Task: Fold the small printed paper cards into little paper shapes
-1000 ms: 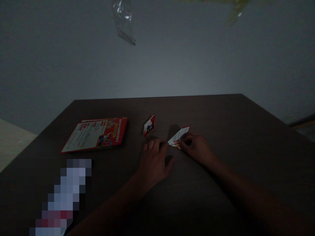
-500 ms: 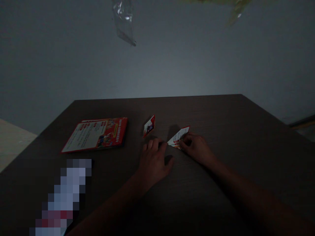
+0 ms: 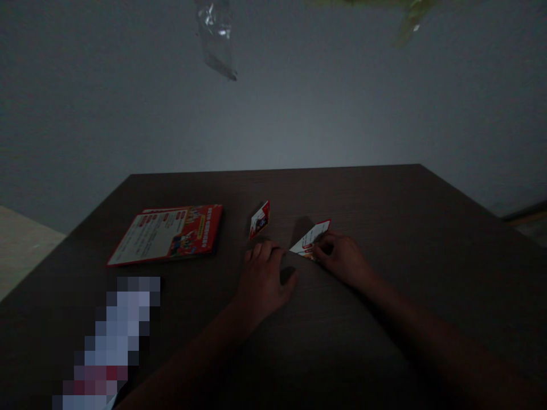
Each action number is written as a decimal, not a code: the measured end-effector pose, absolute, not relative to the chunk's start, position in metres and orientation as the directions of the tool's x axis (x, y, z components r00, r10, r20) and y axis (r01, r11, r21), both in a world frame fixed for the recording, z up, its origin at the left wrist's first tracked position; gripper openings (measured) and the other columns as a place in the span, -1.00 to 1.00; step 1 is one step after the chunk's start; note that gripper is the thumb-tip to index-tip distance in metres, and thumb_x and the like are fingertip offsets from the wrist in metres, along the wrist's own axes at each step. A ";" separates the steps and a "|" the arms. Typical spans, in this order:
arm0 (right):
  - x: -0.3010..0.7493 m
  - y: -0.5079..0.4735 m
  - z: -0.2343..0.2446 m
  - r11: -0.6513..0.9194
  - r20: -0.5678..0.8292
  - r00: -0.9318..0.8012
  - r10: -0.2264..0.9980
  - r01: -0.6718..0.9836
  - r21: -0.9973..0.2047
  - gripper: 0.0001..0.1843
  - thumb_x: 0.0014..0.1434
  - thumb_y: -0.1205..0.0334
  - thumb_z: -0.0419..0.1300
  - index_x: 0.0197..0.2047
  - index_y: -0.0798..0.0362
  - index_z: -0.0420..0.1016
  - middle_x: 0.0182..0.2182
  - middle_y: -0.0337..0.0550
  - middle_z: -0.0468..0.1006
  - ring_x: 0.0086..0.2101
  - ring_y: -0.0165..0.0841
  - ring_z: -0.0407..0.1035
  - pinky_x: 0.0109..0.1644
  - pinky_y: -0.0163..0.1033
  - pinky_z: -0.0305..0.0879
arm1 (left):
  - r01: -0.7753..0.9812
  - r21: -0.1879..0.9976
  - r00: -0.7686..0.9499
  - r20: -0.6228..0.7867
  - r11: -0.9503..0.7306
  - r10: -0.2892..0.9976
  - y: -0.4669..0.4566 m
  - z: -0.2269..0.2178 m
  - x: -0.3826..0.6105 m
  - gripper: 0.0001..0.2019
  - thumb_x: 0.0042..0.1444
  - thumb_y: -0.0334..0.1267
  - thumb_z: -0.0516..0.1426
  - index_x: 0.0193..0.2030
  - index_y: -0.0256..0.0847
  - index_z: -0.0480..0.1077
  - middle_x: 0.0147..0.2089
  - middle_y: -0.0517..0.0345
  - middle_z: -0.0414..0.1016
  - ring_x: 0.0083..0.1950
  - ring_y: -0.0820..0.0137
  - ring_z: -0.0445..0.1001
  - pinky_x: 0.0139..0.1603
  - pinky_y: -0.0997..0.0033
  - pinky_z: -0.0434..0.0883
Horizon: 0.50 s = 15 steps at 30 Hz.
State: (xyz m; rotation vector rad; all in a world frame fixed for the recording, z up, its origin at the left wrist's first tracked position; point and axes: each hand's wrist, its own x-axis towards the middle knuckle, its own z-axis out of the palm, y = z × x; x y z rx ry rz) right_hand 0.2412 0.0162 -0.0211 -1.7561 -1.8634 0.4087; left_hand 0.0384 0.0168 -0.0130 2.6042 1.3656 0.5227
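Observation:
A small folded piece of red and white paper lies on the dark wooden table. My right hand pinches its right end with curled fingers. My left hand rests on the table just left of the paper, its fingers loosely bent and its fingertips near the paper's left tip; nothing shows inside it. A second small folded paper shape, red and white, stands on the table a little beyond my left hand.
A red and white booklet or packet lies flat at the left of the table. A blurred-out patch covers something near the front left. A clear plastic scrap hangs on the grey wall above.
My left hand has slid a little to the left, away from the paper's tip. My right hand keeps its pinch on the paper.

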 end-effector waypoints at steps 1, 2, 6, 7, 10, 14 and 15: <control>0.241 0.016 -0.022 0.103 0.178 -0.001 0.984 0.817 -0.568 -0.76 0.09 0.22 0.12 -0.58 0.07 0.39 -0.41 -0.10 0.48 -0.39 -0.33 0.40 -0.30 -0.28 0.26 | 0.759 0.298 0.530 0.233 -0.579 0.815 0.017 -0.013 0.038 -0.65 0.08 -0.09 0.09 -0.03 -0.22 0.33 -0.02 0.00 0.30 0.01 0.17 0.23 0.00 0.11 0.22; 0.241 0.017 -0.022 0.102 0.179 0.002 0.984 0.814 -0.572 -0.76 0.09 0.22 0.12 -0.58 0.08 0.39 -0.41 -0.10 0.48 -0.39 -0.33 0.40 -0.30 -0.28 0.26 | 0.752 0.302 0.537 0.234 -0.586 0.810 0.017 -0.013 0.038 -0.65 0.08 -0.10 0.09 -0.02 -0.21 0.33 -0.02 0.01 0.30 0.01 0.17 0.23 0.00 0.11 0.21; 0.240 0.017 -0.021 0.107 0.184 0.000 0.983 0.812 -0.573 -0.76 0.09 0.23 0.12 -0.59 0.07 0.37 -0.42 -0.10 0.48 -0.38 -0.33 0.40 -0.29 -0.28 0.26 | 0.734 0.304 0.563 0.229 -0.607 0.794 0.015 -0.010 0.040 -0.60 0.08 -0.11 0.09 0.06 -0.15 0.29 0.01 0.01 0.28 0.03 0.16 0.22 -0.01 0.11 0.21; 0.240 0.017 -0.020 0.109 0.184 -0.002 0.983 0.812 -0.574 -0.76 0.09 0.24 0.12 -0.59 0.07 0.37 -0.42 -0.10 0.49 -0.38 -0.33 0.40 -0.29 -0.28 0.26 | 0.733 0.300 0.568 0.223 -0.610 0.792 0.015 -0.010 0.040 -0.59 0.09 -0.10 0.08 0.07 -0.14 0.29 0.02 0.00 0.27 0.04 0.15 0.22 -0.01 0.11 0.21; 0.239 0.016 -0.018 0.098 0.178 0.008 0.984 0.810 -0.578 -0.77 0.08 0.25 0.12 -0.59 0.07 0.37 -0.41 -0.10 0.49 -0.38 -0.34 0.40 -0.30 -0.29 0.26 | 0.742 0.281 0.572 0.210 -0.609 0.793 0.014 -0.008 0.042 -0.60 0.10 -0.08 0.06 0.07 -0.12 0.29 0.02 0.00 0.26 0.05 0.14 0.21 -0.01 0.11 0.21; 0.240 0.016 -0.020 0.109 0.186 -0.001 0.983 0.814 -0.571 -0.77 0.08 0.25 0.13 -0.58 0.07 0.39 -0.40 -0.10 0.50 -0.39 -0.34 0.40 -0.29 -0.28 0.27 | 0.763 0.251 0.561 0.200 -0.596 0.803 0.014 -0.008 0.043 -0.61 0.10 -0.08 0.05 0.06 -0.13 0.30 0.01 0.00 0.26 0.03 0.15 0.22 -0.01 0.11 0.20; 0.240 0.016 -0.020 0.113 0.187 -0.006 0.982 0.816 -0.567 -0.77 0.09 0.24 0.13 -0.58 0.08 0.39 -0.40 -0.10 0.50 -0.39 -0.34 0.40 -0.29 -0.27 0.27 | 0.767 0.246 0.559 0.199 -0.593 0.805 0.014 -0.008 0.043 -0.61 0.10 -0.08 0.05 0.06 -0.13 0.30 0.01 0.00 0.26 0.03 0.15 0.21 -0.01 0.11 0.20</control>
